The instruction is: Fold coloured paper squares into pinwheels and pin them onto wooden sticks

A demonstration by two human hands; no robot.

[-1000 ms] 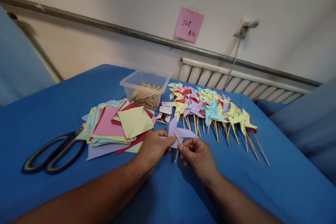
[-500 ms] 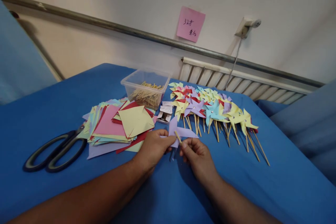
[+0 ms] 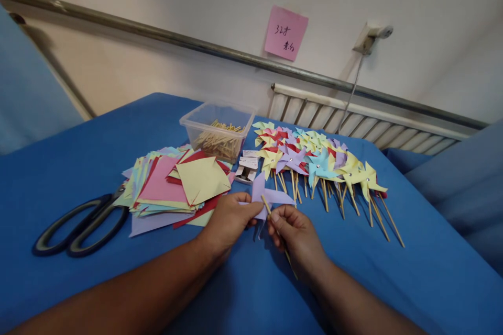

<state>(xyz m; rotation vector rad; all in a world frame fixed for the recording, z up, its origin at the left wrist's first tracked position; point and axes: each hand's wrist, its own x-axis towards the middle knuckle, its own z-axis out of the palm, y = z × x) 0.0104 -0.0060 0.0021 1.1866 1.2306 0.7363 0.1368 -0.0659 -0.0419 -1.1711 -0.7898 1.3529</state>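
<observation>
The right hand (image 3: 295, 231) pinches one wooden stick (image 3: 267, 206). The left hand (image 3: 230, 218) grips one purple pinwheel (image 3: 264, 198), held just above the blue table (image 3: 78, 167), touching the stick's upper end. Left lies one pair of scissors (image 3: 78, 225). Beyond are one stack of paper squares (image 3: 173, 186), a row of finished pinwheels (image 3: 318, 165), too overlapped to count, and one plastic tub (image 3: 217, 131) of sticks.

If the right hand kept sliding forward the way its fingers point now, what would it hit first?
Most likely the purple pinwheel that the left hand pinches, right ahead of the right hand and the wooden stick it grips. Beyond lies the row of finished pinwheels; depth is uncertain.
</observation>
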